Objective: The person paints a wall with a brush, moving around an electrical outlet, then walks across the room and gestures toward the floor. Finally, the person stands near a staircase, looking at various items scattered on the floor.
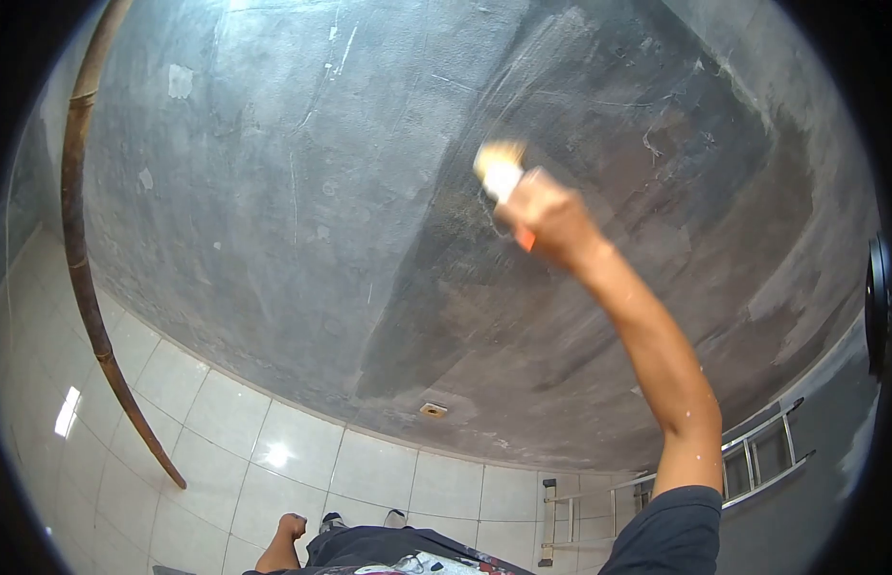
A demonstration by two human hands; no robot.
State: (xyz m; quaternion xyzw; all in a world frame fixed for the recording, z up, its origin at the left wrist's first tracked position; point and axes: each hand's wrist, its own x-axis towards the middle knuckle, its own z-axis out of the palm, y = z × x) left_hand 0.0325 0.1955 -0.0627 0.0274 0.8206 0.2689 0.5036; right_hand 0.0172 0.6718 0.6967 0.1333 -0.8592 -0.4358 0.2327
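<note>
**Brush against the grey wall**

The right hand (549, 216) is raised high on an outstretched arm, fingers curled tight around a brush (502, 171); its orange handle shows below the fist, and its pale bristle head pokes out above the knuckles, pressed to or just off the wall (302, 192), though the blur makes contact hard to judge; the wall is dark grey and rough, streaked with lighter scratches and patches, with a darker, wetter-looking zone around and below the brush; a small fitting (433, 410) sits low on the wall near the floor line. The left hand (291, 526) hangs low near the person's hip, loosely closed into a fist, with nothing visible in it; whether it holds anything small I cannot tell. A long brown pole (87, 278) leans against the wall at the left, its foot on the white tiled floor (274, 450); a metal ladder (753, 460) lies at the lower right, beside the arm's dark sleeve (671, 532); the toes of the person's shoes (362, 520) show on the tiles.
</note>
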